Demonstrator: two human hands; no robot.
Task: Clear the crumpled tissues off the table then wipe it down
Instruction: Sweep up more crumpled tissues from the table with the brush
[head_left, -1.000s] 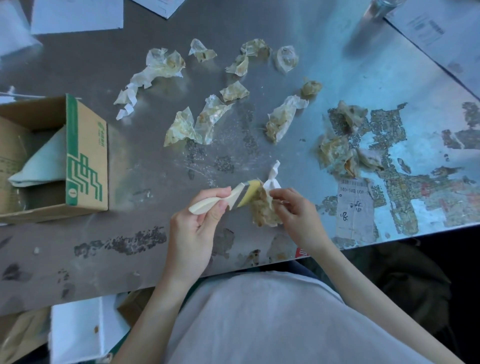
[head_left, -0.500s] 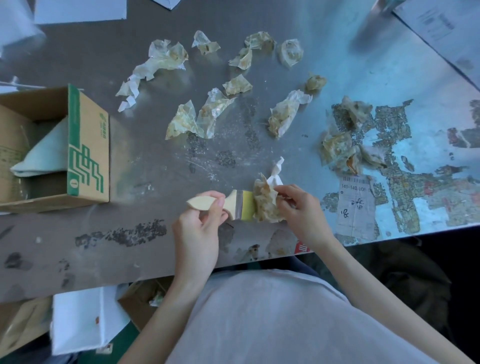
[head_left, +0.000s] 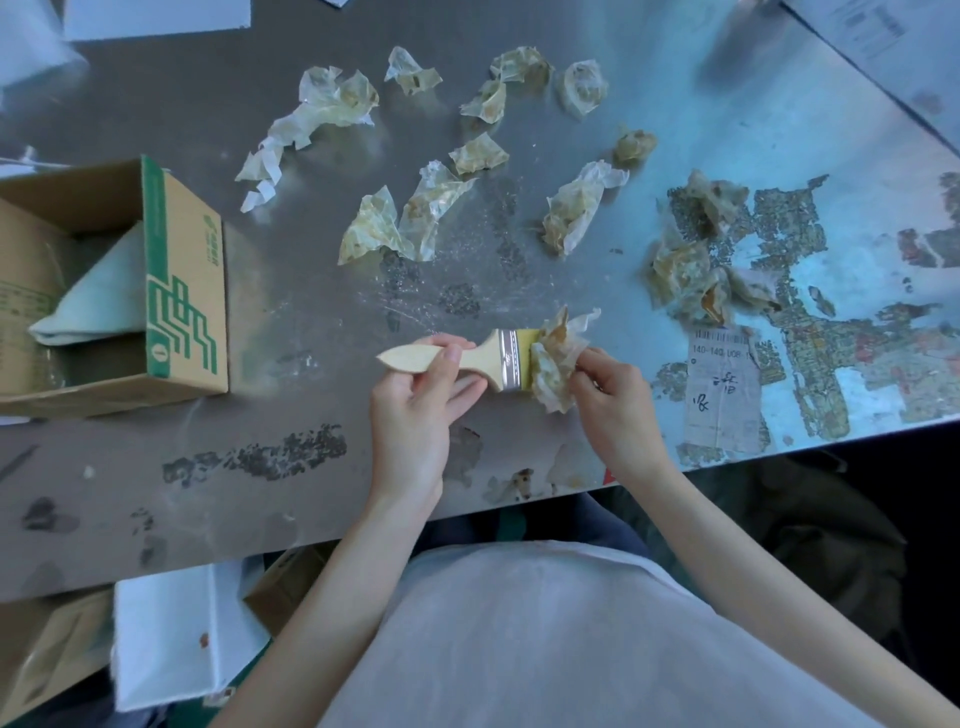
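The left hand (head_left: 415, 395) grips the wooden handle of a paintbrush (head_left: 470, 357) above the metal table (head_left: 311, 322) — bristles toward the right. The right hand (head_left: 613, 400) pinches a crumpled tissue (head_left: 558, 358) around the bristles, while other stained tissues (head_left: 405, 221) lie scattered farther back — beside an open cardboard box (head_left: 182, 280).

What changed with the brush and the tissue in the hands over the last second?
The left hand has turned the brush from tilted to lying level, with its handle pointing left. The right hand still pinches the stained tissue against the bristles. The loose tissues on the table and the cardboard box stayed put.
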